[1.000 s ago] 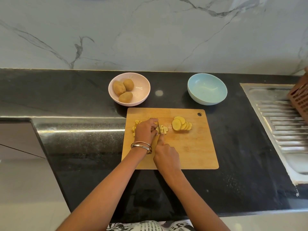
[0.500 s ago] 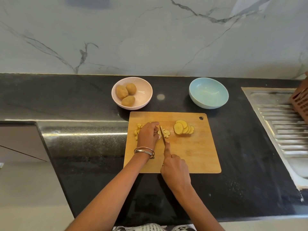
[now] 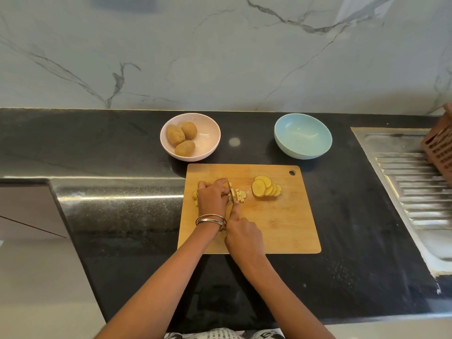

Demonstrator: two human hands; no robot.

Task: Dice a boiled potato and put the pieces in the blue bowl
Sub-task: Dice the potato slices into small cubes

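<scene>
A grey-veined marble wall backs a black stone table (image 3: 122, 241), with a steel sink drainboard (image 3: 411, 187) at the right and a brown slotted basket (image 3: 439, 152) at its far edge. A wooden cutting board (image 3: 281, 228) lies at the middle of the table.

The left hand (image 3: 212, 198), bangles (image 3: 211, 220) on its wrist, is curled over potato pieces (image 3: 238, 195) on the left part of the board, its fingertips bent down onto them. The right hand (image 3: 243, 232) is closed around a knife handle, forefinger stretched out along the top; the knife (image 3: 231, 193) stands with its blade down in the pieces, just beside the left fingertips. A few more cut bits (image 3: 195, 195) show at the far left of that hand.

To the right on the board, apart from the hands, lies a fanned row of potato slices (image 3: 265, 187).

Behind the board, a pink bowl (image 3: 208, 138) holds three whole unpeeled potatoes (image 3: 182, 139). The blue bowl (image 3: 303, 137) stands to its right, near the board's far right corner, with no potato in it.
</scene>
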